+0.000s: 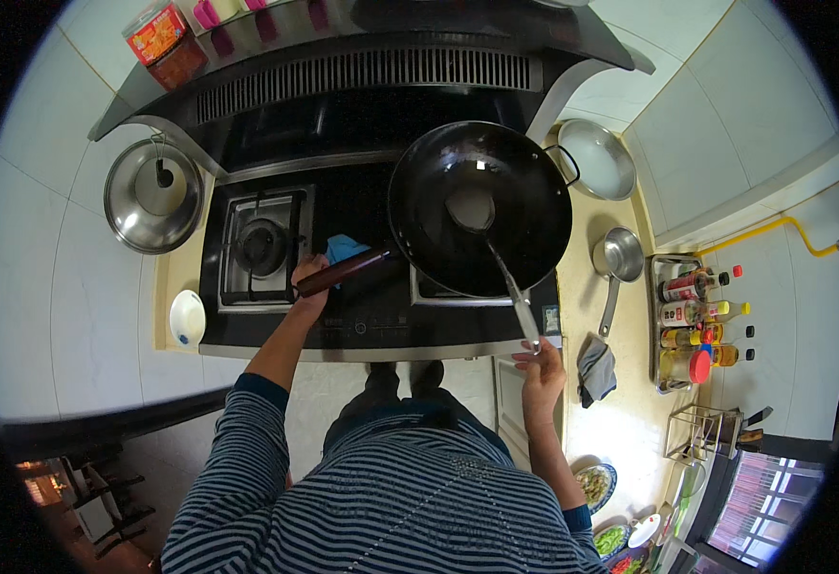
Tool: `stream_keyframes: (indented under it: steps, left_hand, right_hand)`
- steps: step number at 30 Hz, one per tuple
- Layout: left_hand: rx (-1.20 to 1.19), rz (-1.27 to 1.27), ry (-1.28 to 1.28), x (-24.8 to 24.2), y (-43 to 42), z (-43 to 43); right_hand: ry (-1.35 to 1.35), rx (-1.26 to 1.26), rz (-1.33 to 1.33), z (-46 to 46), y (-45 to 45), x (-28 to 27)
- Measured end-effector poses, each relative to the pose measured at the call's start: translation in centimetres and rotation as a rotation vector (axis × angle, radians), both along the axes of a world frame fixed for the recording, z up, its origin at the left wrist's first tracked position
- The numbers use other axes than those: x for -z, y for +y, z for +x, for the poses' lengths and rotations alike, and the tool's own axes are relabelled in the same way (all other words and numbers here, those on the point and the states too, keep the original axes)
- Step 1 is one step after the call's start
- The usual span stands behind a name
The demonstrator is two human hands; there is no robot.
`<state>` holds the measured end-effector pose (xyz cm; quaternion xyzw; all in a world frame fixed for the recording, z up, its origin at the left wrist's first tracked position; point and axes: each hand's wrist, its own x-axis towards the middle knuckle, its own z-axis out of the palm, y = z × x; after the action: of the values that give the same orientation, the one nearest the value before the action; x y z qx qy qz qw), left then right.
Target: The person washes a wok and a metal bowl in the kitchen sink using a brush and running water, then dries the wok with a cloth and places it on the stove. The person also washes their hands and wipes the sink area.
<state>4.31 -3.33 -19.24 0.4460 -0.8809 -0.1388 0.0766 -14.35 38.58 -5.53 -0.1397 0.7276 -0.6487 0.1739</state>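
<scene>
A black wok (426,208) sits over the right burner of the gas stove (362,308), its wooden handle (344,273) pointing to the lower left. A metal ladle (471,209) rests with its bowl in the wok, its handle reaching past the rim toward me. My right hand (542,377) is at the end of the ladle's handle, fingers partly spread; whether it grips cannot be told. My left hand (310,276) is beside and partly behind the wok's handle end, near a blue cloth (344,248); its fingers are partly hidden.
The left burner (260,247) holds no pan. Right of the stove are a metal basin (598,161), a small saucepan (621,255), a grey cloth (596,372), a tray of bottles (654,323) and plates of chopped food (595,488). A white bowl (187,318) stands left; a range hood (369,68) overhangs the back.
</scene>
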Motion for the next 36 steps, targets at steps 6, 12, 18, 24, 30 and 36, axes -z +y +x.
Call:
stream_keyframes:
  steps: [6,12,18,24,30,36]
  left_hand:
    - [0.277,-0.200,0.265,-2.2,-0.9,0.0]
    - [0.366,-0.023,0.112,-2.1,-3.3,-1.1]
    - [0.287,0.212,0.346,-5.4,-5.4,-1.8]
    - [0.230,0.200,0.836,-14.4,-7.7,-4.0]
    - [0.328,-0.023,1.062,-26.0,-4.5,-7.6]
    - [0.825,0.039,1.085,-31.2,4.2,-11.0]
  right_hand:
    - [-0.150,-0.182,-0.023,3.5,-3.5,-2.1]
    - [-0.174,-0.409,0.047,5.4,-6.7,-3.3]
    - [-0.170,-0.239,0.073,5.4,-6.9,-3.4]
    - [-0.129,-0.104,0.033,4.5,-6.8,-4.6]
    - [-0.157,-0.045,-0.106,3.6,-9.6,-7.0]
    - [-0.565,-0.131,-0.529,4.3,-14.5,-8.7]
